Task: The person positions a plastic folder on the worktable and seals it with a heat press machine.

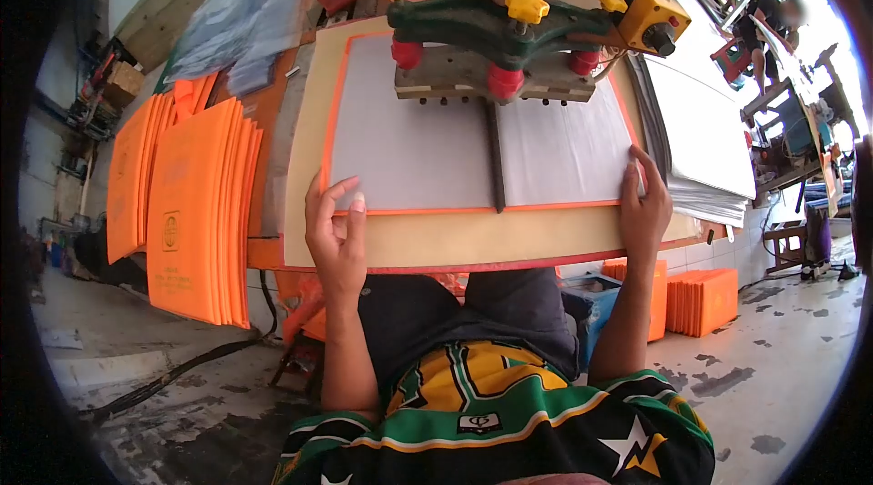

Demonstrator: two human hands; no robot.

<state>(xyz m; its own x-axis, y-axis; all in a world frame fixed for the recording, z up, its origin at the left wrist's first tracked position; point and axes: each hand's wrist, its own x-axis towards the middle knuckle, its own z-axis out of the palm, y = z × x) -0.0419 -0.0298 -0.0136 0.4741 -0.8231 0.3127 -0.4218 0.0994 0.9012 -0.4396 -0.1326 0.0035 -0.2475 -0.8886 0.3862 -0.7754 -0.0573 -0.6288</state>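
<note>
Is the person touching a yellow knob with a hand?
No, the left hand and right hand are at opposite sides of the folder, away from the knobs.

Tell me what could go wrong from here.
The press overhangs the orange-edged cover, so the left hand or right hand, at its near corners, might get pinched if it slid under. A nudge from either could set the cover crooked. The orange folders jutting past the table might get knocked off.
</note>
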